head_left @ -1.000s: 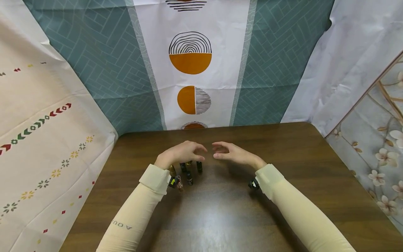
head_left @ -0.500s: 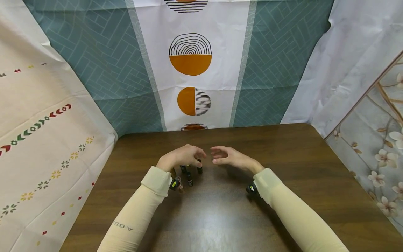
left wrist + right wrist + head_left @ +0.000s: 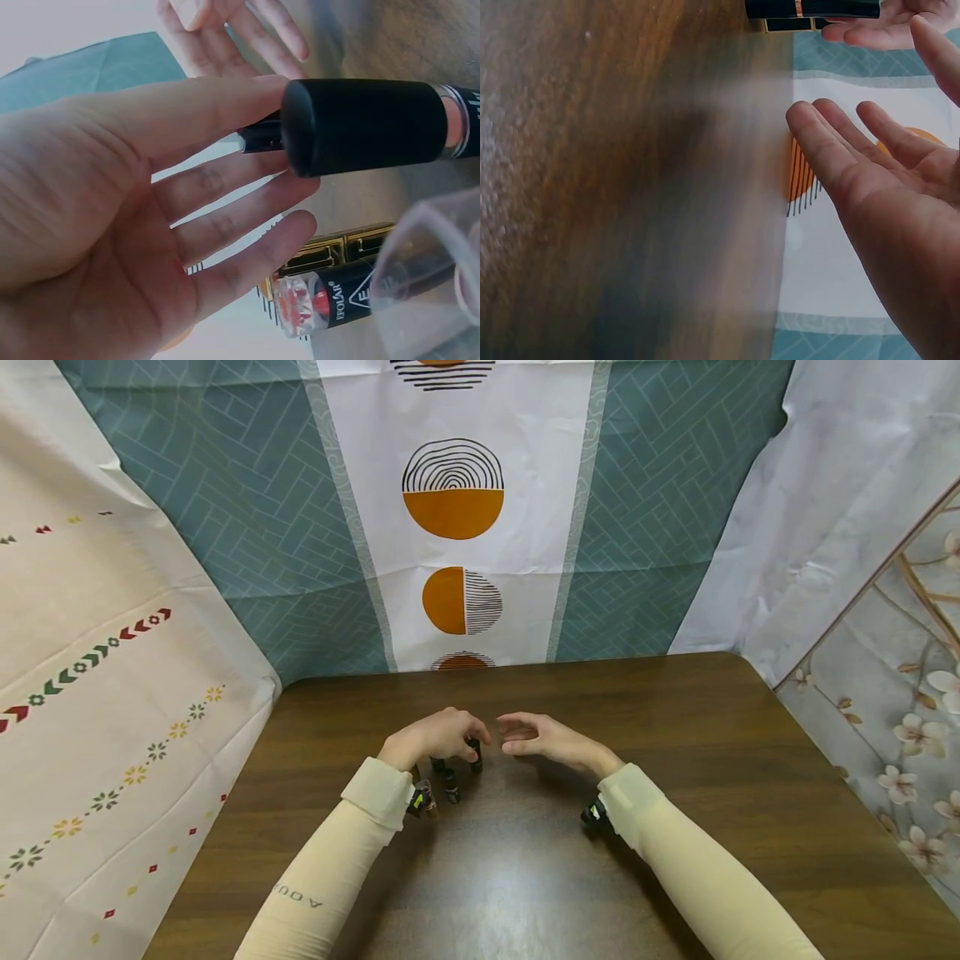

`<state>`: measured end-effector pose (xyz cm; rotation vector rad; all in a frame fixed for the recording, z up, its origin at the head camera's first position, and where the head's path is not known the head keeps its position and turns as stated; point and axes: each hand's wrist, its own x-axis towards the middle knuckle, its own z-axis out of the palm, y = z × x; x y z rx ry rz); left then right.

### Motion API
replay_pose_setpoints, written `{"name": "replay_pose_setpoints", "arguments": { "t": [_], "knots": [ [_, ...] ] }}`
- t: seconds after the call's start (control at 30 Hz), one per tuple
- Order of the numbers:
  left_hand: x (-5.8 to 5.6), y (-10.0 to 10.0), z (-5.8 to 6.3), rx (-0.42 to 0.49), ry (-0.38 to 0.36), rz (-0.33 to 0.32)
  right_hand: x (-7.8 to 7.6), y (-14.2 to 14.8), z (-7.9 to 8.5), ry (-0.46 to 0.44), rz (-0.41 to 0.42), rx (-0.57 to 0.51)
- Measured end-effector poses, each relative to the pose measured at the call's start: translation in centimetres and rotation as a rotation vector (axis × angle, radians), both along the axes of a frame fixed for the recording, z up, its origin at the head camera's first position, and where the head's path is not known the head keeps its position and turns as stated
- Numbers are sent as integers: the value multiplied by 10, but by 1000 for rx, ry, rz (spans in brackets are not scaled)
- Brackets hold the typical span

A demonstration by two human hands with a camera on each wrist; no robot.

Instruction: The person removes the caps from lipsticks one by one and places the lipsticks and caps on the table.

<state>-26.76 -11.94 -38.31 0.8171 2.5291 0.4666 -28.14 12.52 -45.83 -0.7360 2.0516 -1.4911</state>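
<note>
In the head view my left hand (image 3: 438, 735) hovers over a small group of cosmetic tubes, its fingers relaxed. Its thumb and index finger reach around the top of an upright black lipstick tube (image 3: 476, 760). In the left wrist view, a black-capped tube (image 3: 367, 127) stands close in front of the thumb tip and hides part of the fingers. A black tube with a clear, red-tinted end (image 3: 300, 304) is beside gold-edged black cases (image 3: 322, 255). My right hand (image 3: 551, 742) floats just right of the left one, loosely bent and holding nothing.
Another dark tube (image 3: 451, 785) and a clear-and-gold one (image 3: 428, 797) stand nearer on the brown wooden table (image 3: 570, 877), beside the left wrist. A patterned cloth (image 3: 457, 510) hangs behind the far table edge.
My left hand has lowered slightly, bringing its thumb and index finger around the black lipstick tube. My right hand has drifted a little left and down. The tubes stay in place.
</note>
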Motion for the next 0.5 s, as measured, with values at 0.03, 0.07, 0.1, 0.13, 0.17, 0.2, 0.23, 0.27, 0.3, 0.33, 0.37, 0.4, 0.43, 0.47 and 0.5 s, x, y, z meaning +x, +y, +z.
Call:
{"name": "replay_pose_setpoints", "arguments": {
  "t": [0.03,0.07,0.1,0.13,0.17,0.2,0.23,0.27,0.3,0.33,0.37,0.4,0.43,0.47,0.5],
  "knots": [
    [0,0,-1,0,4,-2,0,-1,-1,-2,1,-4],
    [0,0,-1,-2,10,-5,-1,-1,-2,-3,-1,-6],
    [-1,1,-1,-2,17,-8,-1,-1,-3,-2,-1,-9],
    [-1,1,-2,-3,21,-6,-1,-2,-3,-3,-1,-10],
    [-1,1,-2,-3,27,-2,-1,-2,-4,-3,-1,-13],
    [-1,1,-2,-6,34,2,-2,-2,-5,-3,-1,-14],
    [-1,1,-3,-8,41,8,-2,-3,-5,-5,1,-15],
    [-1,1,-3,-12,48,15,-2,-3,-6,-5,3,-14],
    [-1,1,-3,-14,57,19,-2,-3,-6,-5,6,-13],
    [-1,0,-3,-16,64,24,-1,-4,-6,-6,9,-15],
    [-1,0,-3,-17,73,27,-1,-4,-6,-4,11,-15],
    [-1,0,-3,-17,78,27,-1,-4,-6,-3,13,-15],
    [-2,-1,-3,-14,82,29,-1,-4,-6,-2,15,-14],
    [-3,-1,-3,-8,86,28,0,-4,-5,2,16,-16],
    [-3,-2,-3,-3,93,27,0,-4,-5,3,16,-17]
  ]
}}
